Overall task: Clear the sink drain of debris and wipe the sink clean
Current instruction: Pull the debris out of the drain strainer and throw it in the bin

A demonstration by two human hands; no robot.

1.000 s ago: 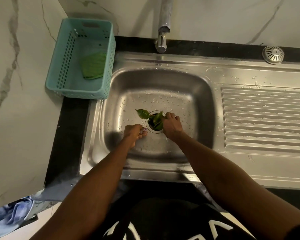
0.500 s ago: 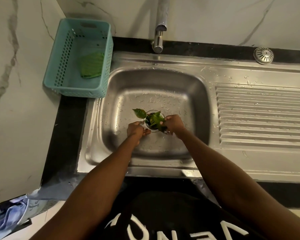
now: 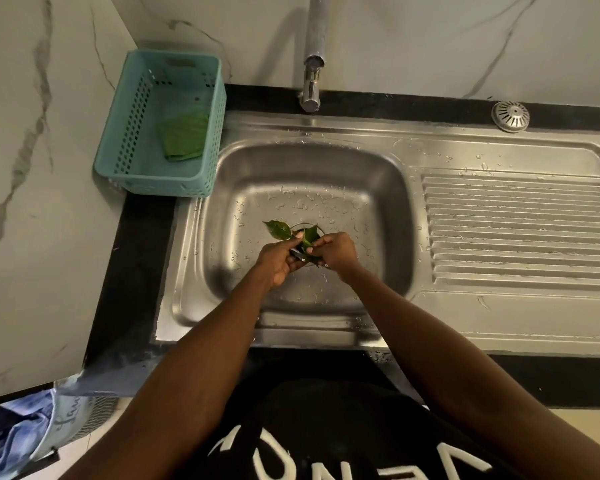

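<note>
A wet steel sink [image 3: 388, 216] has its round drain [image 3: 309, 227] in the middle of the basin. Green leaves [image 3: 280, 229] sit bunched over the drain. My left hand [image 3: 278, 260] and my right hand [image 3: 334, 251] meet just in front of the drain, both with fingers closed on the bunch of leaves. One leaf sticks out to the left, past my left hand. The lower part of the bunch is hidden between my fingers. A green cloth [image 3: 184, 137] lies inside the teal basket [image 3: 118, 133] at the back left.
The tap [image 3: 313, 81] hangs over the sink's back rim. A ribbed draining board [image 3: 516, 230] lies to the right, with a round metal strainer cap [image 3: 510, 116] on the black counter behind it. A marble wall stands at the left. A blue cloth [image 3: 11, 434] shows at bottom left.
My hands have come together from either side of the drain and closed on the leaves, which have lifted slightly toward me.
</note>
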